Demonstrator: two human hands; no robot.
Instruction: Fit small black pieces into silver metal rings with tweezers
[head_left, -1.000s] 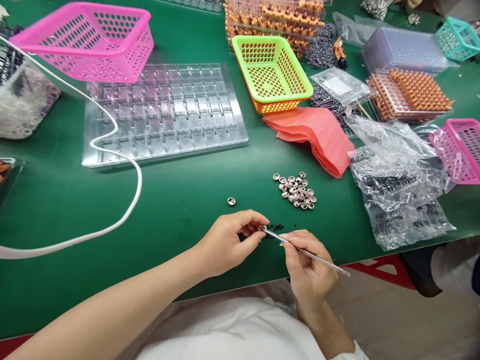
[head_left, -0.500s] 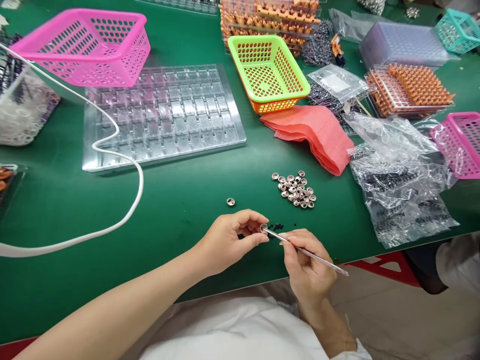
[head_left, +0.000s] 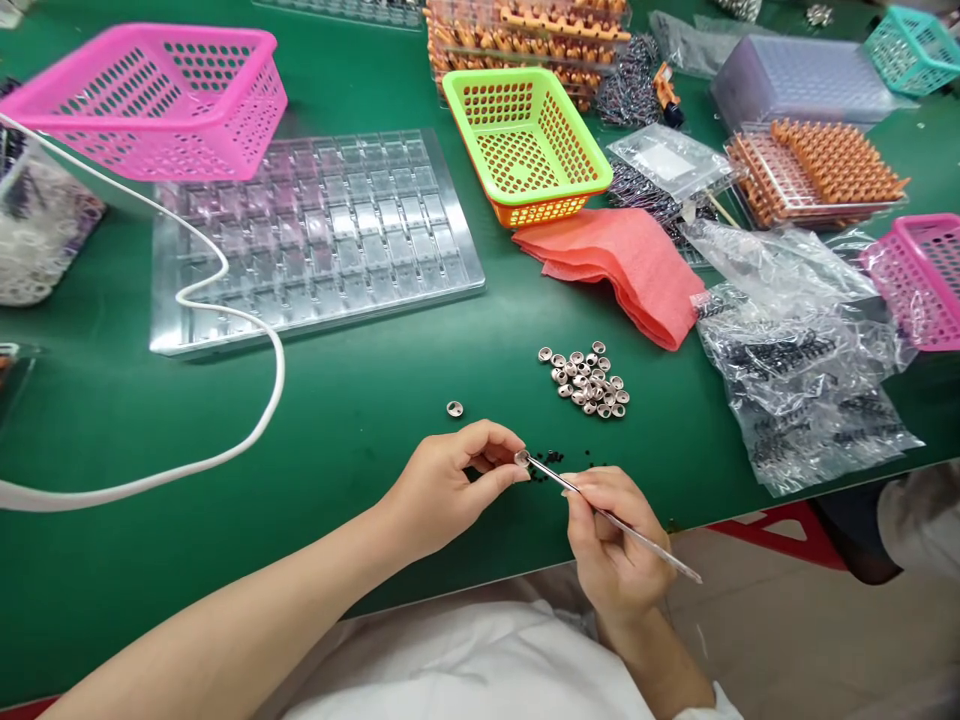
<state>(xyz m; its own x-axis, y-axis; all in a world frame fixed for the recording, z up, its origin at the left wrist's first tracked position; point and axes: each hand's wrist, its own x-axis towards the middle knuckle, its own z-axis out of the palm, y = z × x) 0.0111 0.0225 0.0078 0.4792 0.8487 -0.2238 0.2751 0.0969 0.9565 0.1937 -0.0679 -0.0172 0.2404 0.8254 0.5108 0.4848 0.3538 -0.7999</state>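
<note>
Between thumb and fingertips, my left hand [head_left: 450,485] pinches a small round metal cap [head_left: 521,458] just above the green table. My right hand [head_left: 619,535] grips a thin metal rod-like tool [head_left: 626,527] like a pen, its tip at the cap. Whether the tip touches the cap's inside I cannot tell. Tiny black pieces [head_left: 553,457] are scattered on the table right behind the tool tip. A single metal cap [head_left: 454,409] lies apart beyond my left hand. Farther right, several like it form a loose pile [head_left: 589,380].
A clear plastic tray [head_left: 315,240] lies at the left, partly under a pink basket [head_left: 150,100], with a white cable [head_left: 279,370] across it. Beyond the pile are a folded red cloth [head_left: 615,265] and a green basket [head_left: 529,160]. Clear bags [head_left: 802,370] lie at the right.
The cap in my left hand has turned slightly, and the tool tip has moved a little from its opening to its right edge. The whole view has shifted slightly.
</note>
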